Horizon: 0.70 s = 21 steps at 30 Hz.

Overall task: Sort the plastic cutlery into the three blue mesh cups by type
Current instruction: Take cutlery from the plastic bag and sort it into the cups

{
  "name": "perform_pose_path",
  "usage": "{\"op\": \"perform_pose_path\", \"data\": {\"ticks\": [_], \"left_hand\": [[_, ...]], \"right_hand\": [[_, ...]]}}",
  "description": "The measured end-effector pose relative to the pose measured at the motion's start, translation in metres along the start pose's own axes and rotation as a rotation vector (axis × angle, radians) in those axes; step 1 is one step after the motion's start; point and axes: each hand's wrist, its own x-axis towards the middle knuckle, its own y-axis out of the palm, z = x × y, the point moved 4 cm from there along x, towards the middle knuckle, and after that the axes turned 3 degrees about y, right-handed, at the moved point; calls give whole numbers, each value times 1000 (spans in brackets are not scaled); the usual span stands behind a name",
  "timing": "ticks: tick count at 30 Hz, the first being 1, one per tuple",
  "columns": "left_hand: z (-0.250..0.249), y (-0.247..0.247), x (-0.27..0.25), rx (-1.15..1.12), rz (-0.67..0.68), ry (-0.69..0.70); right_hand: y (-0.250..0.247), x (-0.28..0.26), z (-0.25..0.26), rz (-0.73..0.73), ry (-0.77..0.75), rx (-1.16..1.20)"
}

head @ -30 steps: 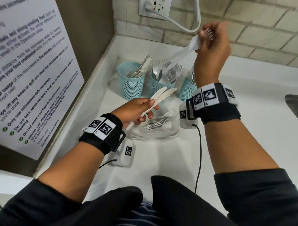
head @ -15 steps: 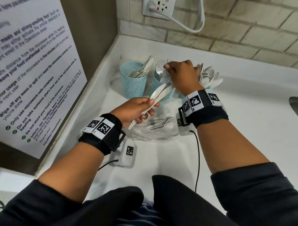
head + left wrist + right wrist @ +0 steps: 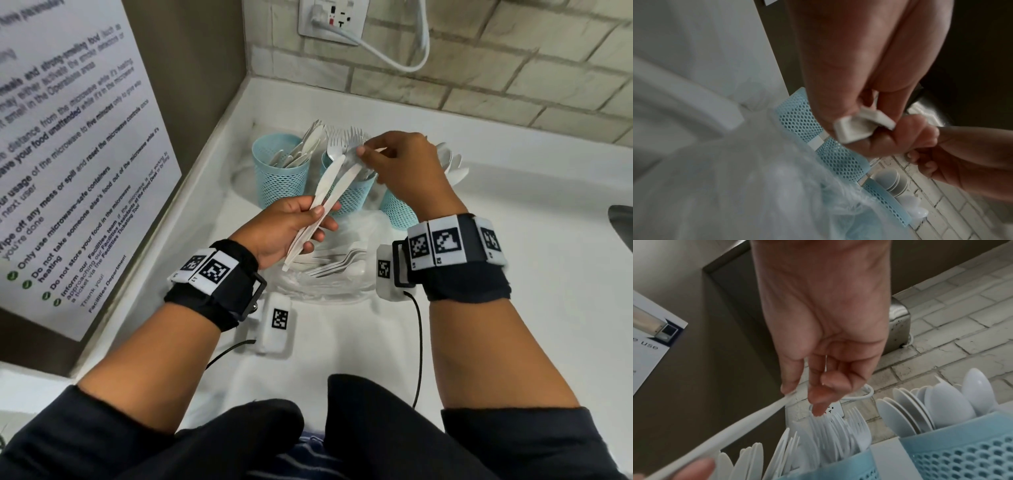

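Observation:
My left hand [image 3: 317,222] grips two white plastic knives [image 3: 334,185] by their handles, blades pointing up towards the cups; the handle ends [image 3: 859,128] show in the left wrist view. My right hand [image 3: 363,156] hovers over the middle cup, thumb and forefinger pinching the tip of one knife [image 3: 756,417]. Three blue mesh cups stand in a row in the counter's corner. The left cup [image 3: 281,174] holds knives, the middle cup [image 3: 354,197] forks [image 3: 838,426], the right cup [image 3: 397,212] spoons [image 3: 951,402]. A clear plastic bag [image 3: 329,281] with a few forks lies under my hands.
A printed notice [image 3: 68,154] covers the wall at left. A wall socket [image 3: 330,17] with a white cable sits above the cups on the brick wall. A metal sink edge [image 3: 621,226] shows at far right. Bare white counter [image 3: 548,291] lies to the right.
A second ago my right hand held a fork up high. It lowered the fork into the middle cup, let go, and now pinches a knife tip. The left hand stayed put.

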Motion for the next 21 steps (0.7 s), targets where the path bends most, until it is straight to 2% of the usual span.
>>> {"op": "perform_pose_path", "data": {"ticks": [5,12,19,21], "left_hand": [[-4,3,0,1,-2,12],[-4,2,-1,-16,-29,16],[-3,1,0,-22,-61,29],[-1,0,0,-13,-69,26]], "right_hand": [[4,-3,0,85,69,182],[18,-9,7,225,80,415],[31,-10,16,279,66,425],[26,-4,21,208,30,396]]}}
